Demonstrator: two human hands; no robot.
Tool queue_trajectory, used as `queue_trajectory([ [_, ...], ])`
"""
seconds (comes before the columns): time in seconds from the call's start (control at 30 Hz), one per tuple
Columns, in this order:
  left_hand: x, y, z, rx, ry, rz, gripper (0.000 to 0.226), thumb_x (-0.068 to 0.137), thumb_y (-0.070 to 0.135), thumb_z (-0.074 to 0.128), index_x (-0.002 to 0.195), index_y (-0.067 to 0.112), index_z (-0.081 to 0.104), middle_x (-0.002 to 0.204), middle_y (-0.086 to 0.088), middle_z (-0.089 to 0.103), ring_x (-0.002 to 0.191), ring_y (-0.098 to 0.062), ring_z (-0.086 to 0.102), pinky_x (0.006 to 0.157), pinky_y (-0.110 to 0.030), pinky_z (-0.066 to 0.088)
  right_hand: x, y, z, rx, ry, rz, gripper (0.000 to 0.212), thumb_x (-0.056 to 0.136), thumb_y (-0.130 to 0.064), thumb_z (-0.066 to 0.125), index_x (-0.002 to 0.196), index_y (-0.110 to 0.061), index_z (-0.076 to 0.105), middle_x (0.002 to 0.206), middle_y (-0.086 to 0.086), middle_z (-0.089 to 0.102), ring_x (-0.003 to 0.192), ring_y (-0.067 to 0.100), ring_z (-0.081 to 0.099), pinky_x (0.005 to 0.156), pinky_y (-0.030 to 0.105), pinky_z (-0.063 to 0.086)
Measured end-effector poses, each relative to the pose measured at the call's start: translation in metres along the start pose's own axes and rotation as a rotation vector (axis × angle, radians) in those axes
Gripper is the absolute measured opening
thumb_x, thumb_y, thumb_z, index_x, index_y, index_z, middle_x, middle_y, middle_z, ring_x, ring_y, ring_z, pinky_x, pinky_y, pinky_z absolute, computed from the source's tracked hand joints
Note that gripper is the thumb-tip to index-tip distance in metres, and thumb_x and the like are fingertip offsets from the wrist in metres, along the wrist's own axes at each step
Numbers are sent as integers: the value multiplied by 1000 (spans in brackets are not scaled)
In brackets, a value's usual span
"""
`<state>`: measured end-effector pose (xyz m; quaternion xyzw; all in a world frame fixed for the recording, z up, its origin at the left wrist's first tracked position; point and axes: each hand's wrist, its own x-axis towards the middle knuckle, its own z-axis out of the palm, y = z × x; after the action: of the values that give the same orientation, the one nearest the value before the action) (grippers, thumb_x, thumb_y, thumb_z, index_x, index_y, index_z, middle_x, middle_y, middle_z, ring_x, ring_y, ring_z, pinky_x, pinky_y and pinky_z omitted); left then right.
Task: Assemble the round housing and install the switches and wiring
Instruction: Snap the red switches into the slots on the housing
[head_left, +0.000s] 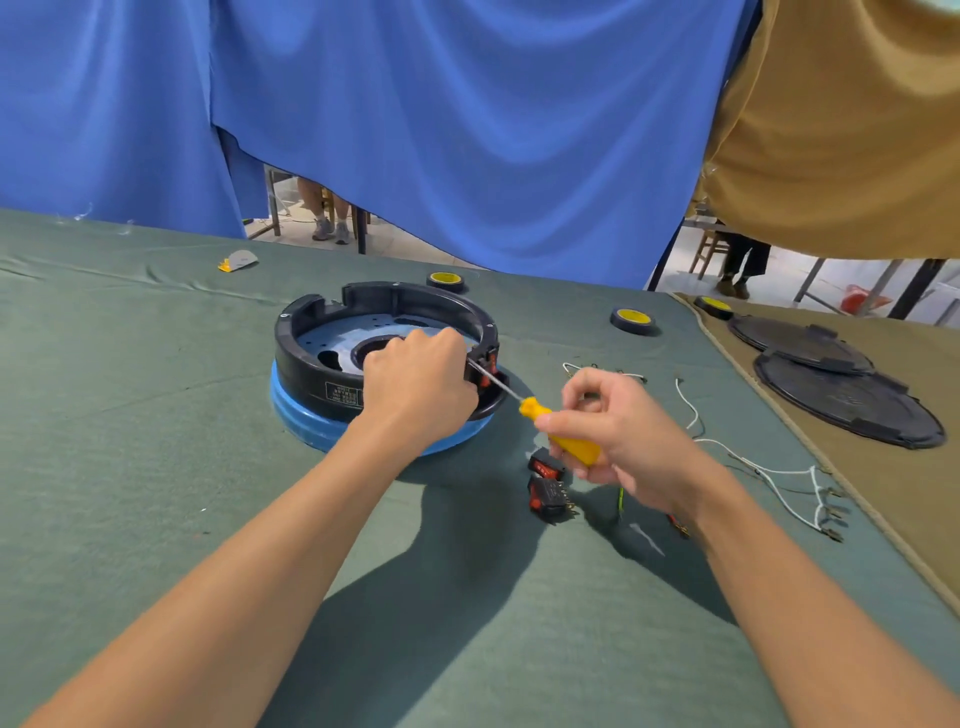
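Loose switches and wires beside housing; bare cloth leftward.

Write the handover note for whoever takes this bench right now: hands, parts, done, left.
Left hand: grips the round housing at its rim, beside a mounted switch.
Right hand: holds the yellow screwdriver, tip at that switch.
Parts: the housing sits on a blue base. Two loose switches lie on the green cloth by the right hand; white wiring lies further right.
Done: at least one switch sits in the housing wall.
Left: probably the two loose switches and the wiring.
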<state>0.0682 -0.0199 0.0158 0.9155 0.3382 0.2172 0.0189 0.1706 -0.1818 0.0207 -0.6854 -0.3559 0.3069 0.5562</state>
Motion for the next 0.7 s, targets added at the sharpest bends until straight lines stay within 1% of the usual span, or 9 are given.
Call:
queue_trajectory([
  [0.1,7,-7,-12,-12,-147,79,24,85,35,65,99,17,60,87,-6,57,79,-32,50,63,-36,36,-1,3,18,-86,-57,51,4,95,-9,53,97,-6,50,55,7,52,35,13,32,37,15,21],
  [0.2,17,-24,-29,-53,-326,188,33,74,47,71,102,30,64,97,2,67,93,-28,59,69,-37,44,-2,6,28,-218,-53,26,20,99,-17,44,98,2,51,48,-4,43,35,9,26,36,17,19],
  [0.3,17,-34,-33,-298,-416,204,35,71,39,68,106,42,65,94,8,73,99,-25,62,87,-43,51,-5,7,37,-290,-41,15,21,97,-16,41,89,1,50,40,-13,31,36,10,23,38,20,20],
  [0.37,16,-32,-30,-360,-415,207,27,74,28,67,99,38,68,81,0,71,82,-27,57,79,-37,52,-6,6,45,-371,9,0,25,96,-18,42,90,6,47,41,-13,32,36,11,27,40,23,25],
  [0.47,13,-23,-28,-355,-394,165,18,76,20,67,92,26,72,60,2,58,60,-14,41,56,-30,39,-8,6,53,-442,63,-32,25,95,-18,40,87,4,47,57,-1,40,53,20,36,54,32,31],
  [0.53,10,-16,-28,-356,-383,136,21,77,19,68,98,18,71,65,1,59,65,-19,48,51,-27,32,-10,5,55,-482,83,-33,23,94,-18,39,84,2,46,64,4,43,64,24,37,60,36,31],
  [0.6,9,-13,-26,-392,-366,100,32,79,18,69,110,13,69,88,-10,66,88,-33,56,51,-21,31,-12,4,53,-501,95,-18,22,93,-18,39,87,1,48,69,6,47,67,25,40,61,36,33],
  [0.63,8,-12,-25,-404,-362,84,33,79,18,70,112,12,68,93,-10,66,92,-35,57,50,-20,31,-13,3,52,-514,103,-9,21,93,-18,40,87,0,50,72,6,49,67,25,42,60,34,34],
  [0.7,6,-11,-24,-419,-356,64,21,78,17,69,98,11,69,74,-6,62,79,-32,52,49,-23,31,-15,0,49,-557,132,5,20,92,-21,40,87,-7,52,76,6,52,67,27,46,58,31,36],
])
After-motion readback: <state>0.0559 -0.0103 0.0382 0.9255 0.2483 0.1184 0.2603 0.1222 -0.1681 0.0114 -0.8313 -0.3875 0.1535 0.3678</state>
